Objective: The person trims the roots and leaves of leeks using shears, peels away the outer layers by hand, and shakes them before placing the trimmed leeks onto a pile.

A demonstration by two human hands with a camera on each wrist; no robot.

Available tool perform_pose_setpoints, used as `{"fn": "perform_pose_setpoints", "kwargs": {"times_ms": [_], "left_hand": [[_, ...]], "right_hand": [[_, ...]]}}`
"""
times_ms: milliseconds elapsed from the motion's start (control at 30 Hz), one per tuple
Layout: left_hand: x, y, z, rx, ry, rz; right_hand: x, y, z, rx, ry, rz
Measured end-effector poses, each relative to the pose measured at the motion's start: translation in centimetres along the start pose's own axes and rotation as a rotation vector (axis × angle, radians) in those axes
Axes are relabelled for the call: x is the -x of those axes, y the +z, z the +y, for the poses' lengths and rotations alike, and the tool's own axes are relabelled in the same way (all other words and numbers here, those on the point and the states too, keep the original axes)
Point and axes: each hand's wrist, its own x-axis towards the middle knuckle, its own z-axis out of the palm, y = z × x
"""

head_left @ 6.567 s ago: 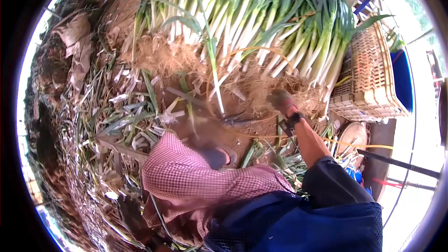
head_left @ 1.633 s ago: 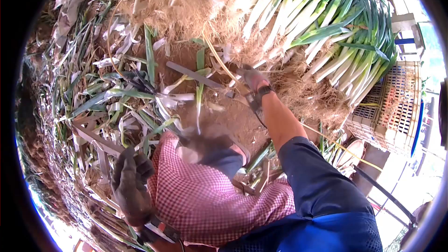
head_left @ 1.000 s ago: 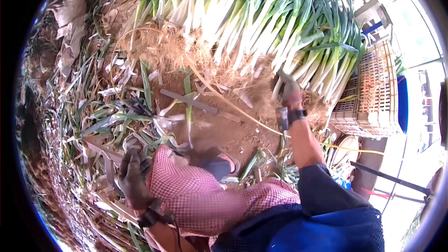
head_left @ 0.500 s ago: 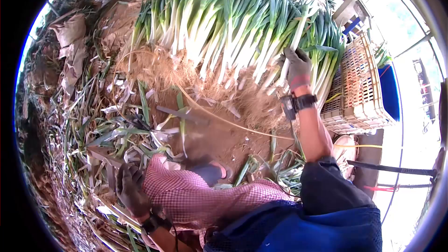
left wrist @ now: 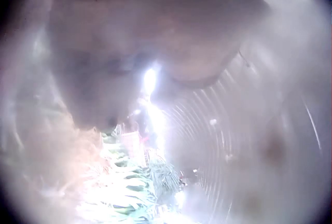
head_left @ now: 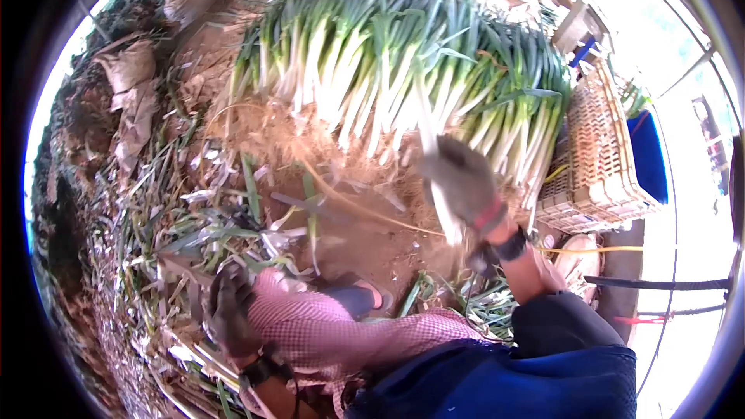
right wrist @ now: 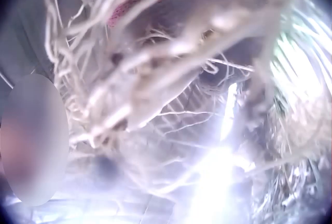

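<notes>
In the head view my gloved right hand [head_left: 463, 183] grips one leek [head_left: 445, 216] by its pale stem, leaves up and root end down. Behind it lies a wide pile of leeks [head_left: 365, 70], with roots toward me. Blurred pale roots [right wrist: 150, 79] fill much of the right wrist view, close to the camera. My gloved left hand [head_left: 231, 310] hangs with loosely bent fingers beside the checked cloth [head_left: 310, 314] and a narrow bar [head_left: 182, 268], holding nothing that I can see. A dark, blurred part of it [left wrist: 150, 32] covers the top of the left wrist view.
Plastic crates [head_left: 601, 155] and a blue container [head_left: 648, 157] stand at the right. Stripped leaves [head_left: 194, 209] litter the ground at the left. A yellow hose [head_left: 365, 208] crosses the soil, near a flat grey strip [head_left: 295, 203]. Sacks [head_left: 132, 93] lie at the upper left.
My right hand has gone from the roots to the pile, taken hold of a leek, and drawn it back toward me. The left hand has come into view and stays low at the left.
</notes>
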Motion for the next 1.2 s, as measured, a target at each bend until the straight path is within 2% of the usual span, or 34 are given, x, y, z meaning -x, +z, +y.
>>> {"fn": "perform_pose_setpoints", "kwargs": {"times_ms": [67, 133, 200, 267, 300, 333, 400, 433, 533, 633, 700, 733, 800, 867, 900, 933, 1000, 1067, 1133, 1167, 1200], "left_hand": [[0.2, 2.7, 0.3, -0.026, -0.067, -0.06], [1.0, 6.0, 1.8, 0.049, -0.128, -0.274], [0.1, 7.2, 1.0, 0.035, -0.217, -0.408], [1.0, 8.9, 1.8, 0.168, -0.178, -0.432], [-0.9, 8.6, -0.7, 0.307, -0.188, -0.421], [-2.6, 7.7, -2.5, 0.316, -0.197, -0.449], [-5.1, 5.6, -5.4, 0.455, -0.182, -0.459], [-4.5, 5.5, -5.0, 0.469, -0.166, -0.441], [-3.2, 4.8, -2.3, 0.444, -0.146, -0.332], [-2.0, 7.7, 3.4, 0.338, 0.109, -0.367], [-0.5, 11.8, 7.6, 0.265, 0.312, -0.421], [-0.2, 13.5, 9.0, 0.244, 0.416, -0.472], [0.1, 15.8, 10.8, 0.496, 0.24, -0.835], [1.6, 17.6, 9.9, 0.454, 0.302, -1.118], [2.6, 17.1, 8.9, 0.386, 0.205, -1.086], [3.4, 16.0, 7.8, 0.389, 0.205, -1.089], [4.6, 12.9, 5.4, 0.092, 0.25, -0.864], [4.9, 8.5, 3.1, -0.188, 0.292, -0.623], [5.4, 3.0, 2.5, -0.233, 0.111, -0.344], [5.9, -0.3, 1.2, -0.137, 0.108, -0.218], [6.9, -2.9, 0.6, -0.048, 0.108, -0.062]], "right_hand": [[2.5, 2.5, 2.7, 0.268, -0.304, -0.123], [6.2, 4.8, 2.6, 0.169, -0.263, -0.316], [9.1, 6.0, 3.2, 0.133, -0.14, -0.47], [10.4, 7.6, 7.2, 0.065, -0.193, -0.566], [11.0, 7.8, 8.2, 0.124, -0.326, -0.652], [11.4, 7.3, 8.4, 0.202, -0.455, -0.721], [12.1, 7.0, 6.5, 0.229, -0.267, -0.873], [12.0, 7.0, 6.0, 0.262, -0.218, -0.917], [11.8, 7.2, 5.9, 0.306, -0.304, -0.843], [11.0, 7.6, 7.3, 0.236, -0.207, -0.771], [9.4, 7.1, 5.6, 0.253, -0.267, -0.597], [8.4, 6.7, 5.3, 0.257, -0.361, -0.414], [5.1, 5.0, 6.6, 0.254, -0.488, -0.08], [0.2, 0.4, 8.4, -0.116, -0.425, -0.042], [-0.2, -0.3, 5.0, -0.182, -0.233, 0.229], [-2.5, -3.0, 5.6, -0.301, -0.275, 0.254], [-5.6, -7.0, 5.7, -0.277, -0.264, 0.453], [-9.5, -10.4, 8.6, -0.385, -0.186, 0.605], [-14.2, -16.0, 17.6, -0.267, 0.011, 0.617], [-14.9, -17.3, 21.8, -0.203, 0.105, 0.603], [-14.0, -18.8, 26.6, 0.05, 0.123, 0.513]]}}
